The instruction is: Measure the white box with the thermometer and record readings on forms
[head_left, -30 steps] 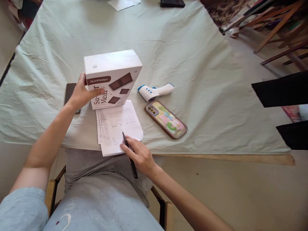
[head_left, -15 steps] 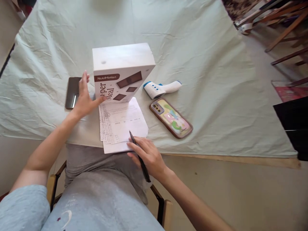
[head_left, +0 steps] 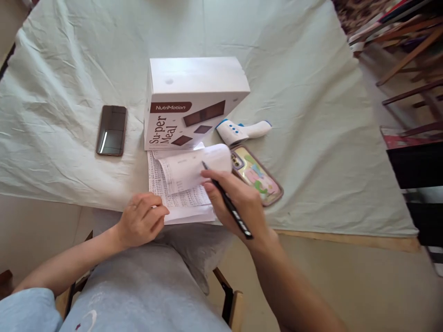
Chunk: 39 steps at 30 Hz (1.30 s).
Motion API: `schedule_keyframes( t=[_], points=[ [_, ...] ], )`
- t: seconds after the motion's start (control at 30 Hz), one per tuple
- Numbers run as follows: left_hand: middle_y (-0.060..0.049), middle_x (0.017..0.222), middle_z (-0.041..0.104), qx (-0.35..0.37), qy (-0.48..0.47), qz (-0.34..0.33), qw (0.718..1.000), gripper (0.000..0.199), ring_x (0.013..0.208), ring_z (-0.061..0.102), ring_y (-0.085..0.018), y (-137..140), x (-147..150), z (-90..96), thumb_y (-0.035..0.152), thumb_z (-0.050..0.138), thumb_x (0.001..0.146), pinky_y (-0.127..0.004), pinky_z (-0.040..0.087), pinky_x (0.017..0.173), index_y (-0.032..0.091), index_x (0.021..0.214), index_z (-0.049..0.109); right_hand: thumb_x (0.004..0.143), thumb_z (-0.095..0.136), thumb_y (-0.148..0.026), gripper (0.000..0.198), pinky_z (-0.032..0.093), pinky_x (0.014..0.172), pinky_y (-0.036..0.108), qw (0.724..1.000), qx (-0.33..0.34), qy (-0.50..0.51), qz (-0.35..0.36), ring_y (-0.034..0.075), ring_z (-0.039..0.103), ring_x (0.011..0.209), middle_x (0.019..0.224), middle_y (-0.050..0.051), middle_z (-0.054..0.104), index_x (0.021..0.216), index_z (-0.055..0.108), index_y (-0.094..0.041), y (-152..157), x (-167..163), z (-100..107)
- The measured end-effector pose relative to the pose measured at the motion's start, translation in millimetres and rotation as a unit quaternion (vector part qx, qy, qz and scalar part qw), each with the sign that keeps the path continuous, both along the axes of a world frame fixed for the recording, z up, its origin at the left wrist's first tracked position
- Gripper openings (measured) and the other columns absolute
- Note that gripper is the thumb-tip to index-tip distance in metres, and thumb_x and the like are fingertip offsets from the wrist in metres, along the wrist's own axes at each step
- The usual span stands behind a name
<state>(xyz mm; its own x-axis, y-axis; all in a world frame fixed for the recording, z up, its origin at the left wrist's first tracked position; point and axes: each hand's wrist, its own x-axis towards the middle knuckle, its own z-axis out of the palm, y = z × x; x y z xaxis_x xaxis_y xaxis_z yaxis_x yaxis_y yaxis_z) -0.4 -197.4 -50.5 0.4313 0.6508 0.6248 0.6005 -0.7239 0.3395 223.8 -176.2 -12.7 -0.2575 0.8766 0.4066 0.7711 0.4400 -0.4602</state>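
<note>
My right hand (head_left: 242,203) holds a black pen (head_left: 230,210) slantwise, its tip over a lifted sheet (head_left: 194,166). That sheet curls up off the stack, its right edge by my right fingertips. Beneath it lie handwritten pages (head_left: 190,198) at the table's front edge. My left hand (head_left: 143,219) is closed, fingers curled, at the lower left corner of the stack; whatever its fingers hold is hidden. Directly behind the papers stands a white NutriMotion box (head_left: 197,99) with brown pictures on its front.
A dark phone (head_left: 112,130) lies left of the box. To the right are a white and blue infrared thermometer (head_left: 244,131) and a phone in a cartoon case (head_left: 263,180), partly behind my right hand. A pale cloth (head_left: 311,152) covers the table.
My left hand has left the box's side and come down to the papers' lower left corner, its fingers now curled. My right hand has moved up with the pen, and the top sheet has lifted.
</note>
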Motion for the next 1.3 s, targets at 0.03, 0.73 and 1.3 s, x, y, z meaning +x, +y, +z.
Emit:
schedule_keyframes(
  t=[0.03,0.73,1.3],
  points=[
    [-0.008,0.098,0.065,0.017,-0.005,0.022,1.000,0.028,0.100,0.059,-0.020,6,1,3.8,0.010,0.060,0.082,-0.033,0.052,0.089,0.019,0.109,0.054,0.096,0.048,-0.026,0.021,0.055,0.069,0.030,1.000,-0.005,-0.021,0.014,0.019,0.070,0.076,0.094,0.008,0.073,0.111,0.062,-0.021,1,-1,-7],
    [-0.006,0.096,0.070,-0.042,0.088,-0.020,0.995,0.021,0.095,0.061,-0.020,-15,8,-27.0,0.014,0.049,0.089,-0.042,0.045,0.098,0.015,0.104,0.064,0.087,0.054,-0.038,0.024,0.041,0.045,0.024,0.898,-0.318,0.305,0.004,0.011,0.049,0.042,0.046,-0.005,0.053,0.069,0.053,-0.022,-1,-34,-34],
    [-0.003,0.099,0.074,-0.005,0.069,-0.008,0.998,0.018,0.094,0.063,-0.018,-15,13,-35.8,0.023,0.057,0.087,-0.036,0.047,0.092,0.015,0.100,0.066,0.081,0.058,-0.030,0.027,0.037,0.041,0.021,0.939,-0.252,0.227,-0.053,0.009,0.045,0.040,0.046,-0.006,0.049,0.059,0.044,-0.024,0,-44,-44]
  ],
)
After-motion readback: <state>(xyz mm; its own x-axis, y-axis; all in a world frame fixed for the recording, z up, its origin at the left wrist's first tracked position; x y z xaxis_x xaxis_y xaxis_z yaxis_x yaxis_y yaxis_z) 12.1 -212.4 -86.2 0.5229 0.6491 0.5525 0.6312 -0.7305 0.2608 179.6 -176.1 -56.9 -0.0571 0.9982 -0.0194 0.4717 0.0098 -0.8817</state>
